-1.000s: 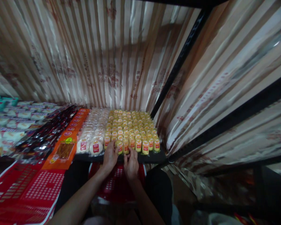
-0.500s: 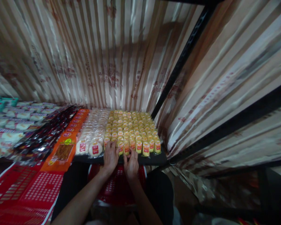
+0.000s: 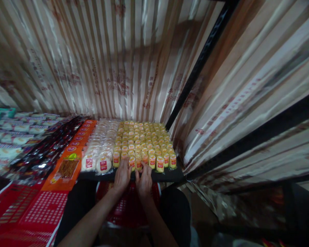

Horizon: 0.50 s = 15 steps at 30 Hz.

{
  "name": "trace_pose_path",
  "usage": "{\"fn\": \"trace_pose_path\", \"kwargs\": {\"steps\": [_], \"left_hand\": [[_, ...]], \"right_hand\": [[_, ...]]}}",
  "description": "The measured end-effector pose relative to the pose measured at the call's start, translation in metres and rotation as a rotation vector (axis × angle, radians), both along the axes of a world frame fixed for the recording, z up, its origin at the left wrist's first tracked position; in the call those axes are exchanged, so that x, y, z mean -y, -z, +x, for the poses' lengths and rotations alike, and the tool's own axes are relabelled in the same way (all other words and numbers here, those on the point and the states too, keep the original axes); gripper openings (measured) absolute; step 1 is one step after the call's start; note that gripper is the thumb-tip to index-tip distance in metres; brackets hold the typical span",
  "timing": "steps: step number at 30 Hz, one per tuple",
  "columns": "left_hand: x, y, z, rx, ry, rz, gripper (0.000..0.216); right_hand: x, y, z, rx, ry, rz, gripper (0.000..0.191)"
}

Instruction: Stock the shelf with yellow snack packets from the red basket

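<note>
Small yellow wrapped cakes (image 3: 152, 160) with red labels stand upright in close rows on a black shelf (image 3: 167, 176). At the front row, my left hand (image 3: 122, 176) has its fingers over one cake and its thumb on the right side, closed on it. Just to the right, my right hand (image 3: 144, 180) bends its fingers around another front cake, thumb lower down. Between the two hands a front cake (image 3: 132, 162) shows. My fingers partly hide the cakes they touch. Round white wrapped crackers (image 3: 103, 165) lie left of the yellow rows.
Orange snack packs (image 3: 67, 168), dark shiny packs (image 3: 50, 151) and white packs (image 3: 5, 157) run leftward along the shelf. Red baskets (image 3: 41, 209) sit below, one between my knees. A black post (image 3: 195, 73) rises at the right, before striped plastic sheeting (image 3: 134, 61).
Both hands stay at the front row, with the fingers shifted slightly. The left hand sits a little lower, showing more of the cakes behind it. The view has moved slightly.
</note>
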State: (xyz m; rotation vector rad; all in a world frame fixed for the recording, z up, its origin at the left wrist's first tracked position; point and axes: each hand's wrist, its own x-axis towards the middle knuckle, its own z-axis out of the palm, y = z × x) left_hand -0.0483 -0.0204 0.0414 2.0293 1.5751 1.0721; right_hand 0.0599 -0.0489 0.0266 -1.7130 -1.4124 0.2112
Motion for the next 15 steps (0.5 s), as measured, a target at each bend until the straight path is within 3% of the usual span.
{"fn": "trace_pose_path", "kwargs": {"steps": [3, 9, 15], "left_hand": [[-0.002, -0.001, 0.000, 0.005, 0.029, 0.008, 0.036], [-0.002, 0.007, 0.001, 0.034, -0.067, -0.019, 0.030], [-0.005, 0.009, 0.002, -0.048, 0.022, 0.034, 0.018]], "right_hand": [[-0.001, -0.002, 0.000, 0.024, -0.012, -0.021, 0.037], [-0.002, 0.000, 0.002, 0.007, -0.021, -0.008, 0.032], [-0.005, 0.004, 0.006, 0.003, -0.038, 0.001, 0.024]]}}
